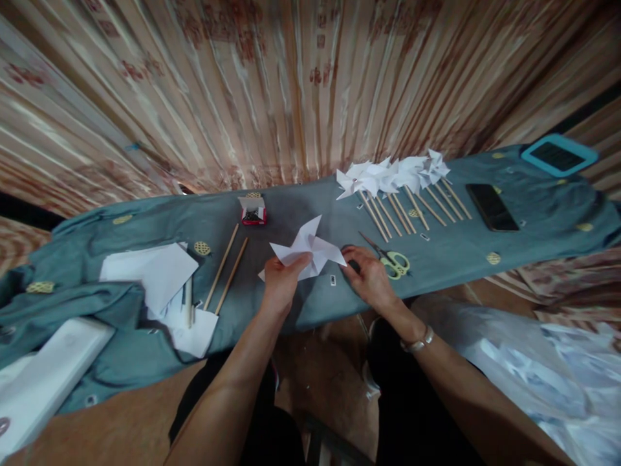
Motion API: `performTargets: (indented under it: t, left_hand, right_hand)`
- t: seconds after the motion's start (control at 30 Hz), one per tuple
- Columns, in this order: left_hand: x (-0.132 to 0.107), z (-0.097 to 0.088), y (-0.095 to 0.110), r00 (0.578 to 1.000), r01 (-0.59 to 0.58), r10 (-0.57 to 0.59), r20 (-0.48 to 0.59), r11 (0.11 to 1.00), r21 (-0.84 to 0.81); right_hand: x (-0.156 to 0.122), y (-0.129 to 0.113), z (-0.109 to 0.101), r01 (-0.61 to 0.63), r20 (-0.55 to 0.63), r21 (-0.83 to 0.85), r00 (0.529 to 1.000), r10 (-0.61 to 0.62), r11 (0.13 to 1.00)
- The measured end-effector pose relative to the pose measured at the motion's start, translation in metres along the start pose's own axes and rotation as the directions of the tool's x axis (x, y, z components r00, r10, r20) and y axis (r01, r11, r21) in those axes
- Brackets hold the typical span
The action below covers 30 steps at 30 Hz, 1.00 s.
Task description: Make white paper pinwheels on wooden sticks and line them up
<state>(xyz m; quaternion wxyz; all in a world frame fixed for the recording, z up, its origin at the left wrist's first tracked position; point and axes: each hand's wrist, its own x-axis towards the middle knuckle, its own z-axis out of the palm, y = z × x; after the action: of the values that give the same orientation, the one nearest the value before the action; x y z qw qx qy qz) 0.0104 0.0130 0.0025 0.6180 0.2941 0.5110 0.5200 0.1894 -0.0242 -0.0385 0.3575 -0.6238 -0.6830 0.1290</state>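
Observation:
My left hand (283,279) pinches the near edge of a white folded paper pinwheel (310,249), holding it just over the blue-grey cloth of the table (301,207). My right hand (369,275) rests on the cloth beside the pinwheel's right tip, fingers curled over a small dark object I cannot make out. Yellow-handled scissors (394,261) lie just right of that hand. Two wooden sticks (227,272) lie to the left.
A row of several finished pinwheels on sticks (402,188) lies at the back right. A small red box of pins (253,211) stands behind the pinwheel. White paper sheets (155,272) are at left, a phone (491,206) and a teal-edged tablet (557,155) at right.

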Motion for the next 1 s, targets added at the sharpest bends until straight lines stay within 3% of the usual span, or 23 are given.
performTargets:
  t: [0.37,1.0]
  left_hand:
    - [0.002,0.0,0.002,1.0,0.01,-0.01,0.001,1.0,-0.001]
    - [0.0,-0.002,0.0,0.999,0.022,-0.022,0.031,1.0,0.003]
  right_hand:
    - [0.005,0.006,0.0,-0.143,0.024,0.187,0.99,0.141,0.972]
    - [0.001,-0.004,0.003,-0.093,0.042,0.075,0.995,0.09,0.993]
